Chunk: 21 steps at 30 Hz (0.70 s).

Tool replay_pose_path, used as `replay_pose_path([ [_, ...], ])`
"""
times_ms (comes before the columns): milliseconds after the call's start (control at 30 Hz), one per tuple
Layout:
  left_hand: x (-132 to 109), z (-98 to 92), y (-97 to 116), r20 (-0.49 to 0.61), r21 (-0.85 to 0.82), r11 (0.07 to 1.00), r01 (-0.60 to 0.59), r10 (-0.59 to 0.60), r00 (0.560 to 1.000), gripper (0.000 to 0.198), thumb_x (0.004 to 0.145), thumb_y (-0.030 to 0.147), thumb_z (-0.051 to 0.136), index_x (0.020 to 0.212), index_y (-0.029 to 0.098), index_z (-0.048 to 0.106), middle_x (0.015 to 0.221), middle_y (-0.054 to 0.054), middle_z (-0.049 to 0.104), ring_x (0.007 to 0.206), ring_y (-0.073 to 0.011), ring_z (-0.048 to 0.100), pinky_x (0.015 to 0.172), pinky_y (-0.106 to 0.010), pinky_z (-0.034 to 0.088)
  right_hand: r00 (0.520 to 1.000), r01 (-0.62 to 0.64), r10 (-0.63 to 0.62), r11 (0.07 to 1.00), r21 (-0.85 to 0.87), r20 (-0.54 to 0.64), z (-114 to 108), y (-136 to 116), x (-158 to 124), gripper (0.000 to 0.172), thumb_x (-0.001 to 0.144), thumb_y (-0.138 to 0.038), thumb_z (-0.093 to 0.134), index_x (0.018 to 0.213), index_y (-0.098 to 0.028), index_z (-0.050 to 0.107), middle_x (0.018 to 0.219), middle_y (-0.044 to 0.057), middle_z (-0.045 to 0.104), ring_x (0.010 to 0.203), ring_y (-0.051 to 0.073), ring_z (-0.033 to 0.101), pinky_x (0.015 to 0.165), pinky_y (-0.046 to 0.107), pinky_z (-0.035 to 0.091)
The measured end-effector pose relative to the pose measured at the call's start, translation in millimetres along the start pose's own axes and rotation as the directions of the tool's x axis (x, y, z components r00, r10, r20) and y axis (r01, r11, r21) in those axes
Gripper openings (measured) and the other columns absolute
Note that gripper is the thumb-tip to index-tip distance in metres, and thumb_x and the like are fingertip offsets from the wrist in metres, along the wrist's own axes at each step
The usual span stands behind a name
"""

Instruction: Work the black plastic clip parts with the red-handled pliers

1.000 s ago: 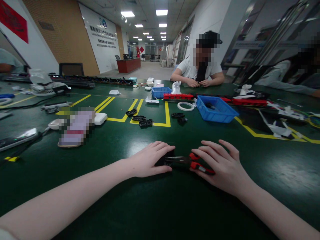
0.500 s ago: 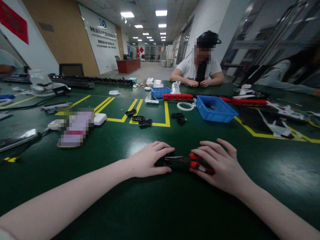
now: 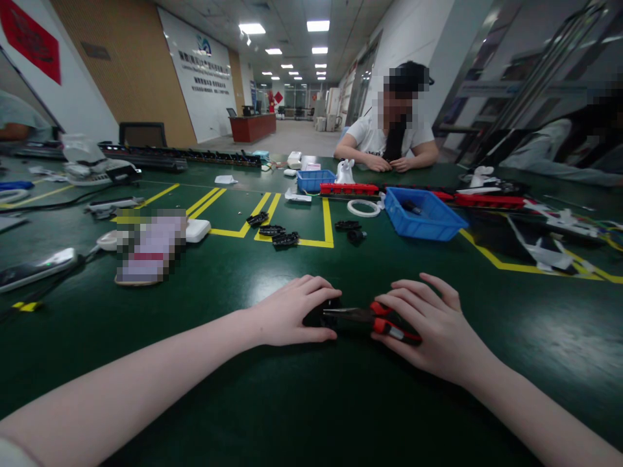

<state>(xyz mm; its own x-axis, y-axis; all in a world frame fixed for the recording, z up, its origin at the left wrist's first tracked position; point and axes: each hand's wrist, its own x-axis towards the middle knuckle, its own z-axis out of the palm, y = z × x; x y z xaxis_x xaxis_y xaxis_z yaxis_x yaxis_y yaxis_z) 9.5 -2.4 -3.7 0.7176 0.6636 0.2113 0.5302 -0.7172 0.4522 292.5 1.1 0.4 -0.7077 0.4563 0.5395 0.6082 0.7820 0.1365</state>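
Observation:
My left hand (image 3: 299, 310) is closed round a small black plastic part (image 3: 318, 316), thumb on the near side and fingers on the far side. Most of that part is hidden under the hand. Red-handled needle-nose pliers (image 3: 357, 314) are in my right hand (image 3: 435, 321), their long jaws pointing left. The jaw tips reach the black part at its right end; whether they grip it I cannot tell. Thumb and fingers of the right hand wrap the handles, with one finger raised off them.
Several black plastic parts (image 3: 285, 239) lie beyond my hands near yellow tape lines. Behind them are a blue bin (image 3: 423, 214), a white ring (image 3: 363, 207) and red strips (image 3: 348, 189). A phone (image 3: 153, 250) and white case (image 3: 198, 230) lie left. A person (image 3: 389, 139) sits opposite.
The whole view has shifted slightly, so everything sits a little further right. Both hands, the pliers and the black part keep nearly the same positions relative to each other.

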Motion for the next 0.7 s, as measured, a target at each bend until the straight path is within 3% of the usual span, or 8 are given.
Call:
replay_pose_path([
  [400, -0.9, 0.0, -0.6, -0.005, -0.033, 0.999, 0.036, -0.036, 0.999, 0.065, 0.083, 0.047, 0.069, 0.137, 0.022, 0.045, 0.132, -0.012, 0.052, 0.117, -0.0288, 0.053, 0.099, -0.045, 0.046, 0.999, -0.010, 0.009, 1.000, 0.030, 0.032, 6.0, -0.1, -2.9, 0.030, 0.089, -0.044, 0.058, 0.107, -0.020, 0.062, 0.098, 0.006, 0.070, 0.105, 0.026, 0.061, 0.107, 0.049, 0.029],
  [533, -0.5, -0.3, -0.7, -0.006, -0.032, 0.998, 0.046, -0.046, 0.999, 0.063, 0.083, 0.049, 0.068, 0.135, 0.021, 0.046, 0.130, -0.011, 0.052, 0.117, -0.0283, 0.052, 0.100, -0.045, 0.046, 0.999, 0.020, -0.020, 1.000, 0.004, 0.041, 4.6, -1.5, -1.3, 0.030, 0.088, -0.042, 0.058, 0.107, -0.018, 0.062, 0.096, 0.008, 0.070, 0.093, 0.025, 0.064, 0.104, 0.052, 0.032],
  [700, -0.8, 1.1, -1.5, -0.009, -0.042, 0.996, 0.082, -0.082, 0.997, 0.074, 0.078, 0.052, 0.072, 0.139, 0.020, 0.043, 0.130, -0.012, 0.052, 0.118, -0.0296, 0.050, 0.102, -0.047, 0.045, 0.995, 0.047, -0.048, 0.999, 0.013, 0.089, 2.6, -2.1, -2.7, 0.031, 0.084, -0.031, 0.063, 0.109, -0.014, 0.060, 0.099, 0.011, 0.069, 0.085, 0.022, 0.064, 0.079, 0.038, 0.050],
])
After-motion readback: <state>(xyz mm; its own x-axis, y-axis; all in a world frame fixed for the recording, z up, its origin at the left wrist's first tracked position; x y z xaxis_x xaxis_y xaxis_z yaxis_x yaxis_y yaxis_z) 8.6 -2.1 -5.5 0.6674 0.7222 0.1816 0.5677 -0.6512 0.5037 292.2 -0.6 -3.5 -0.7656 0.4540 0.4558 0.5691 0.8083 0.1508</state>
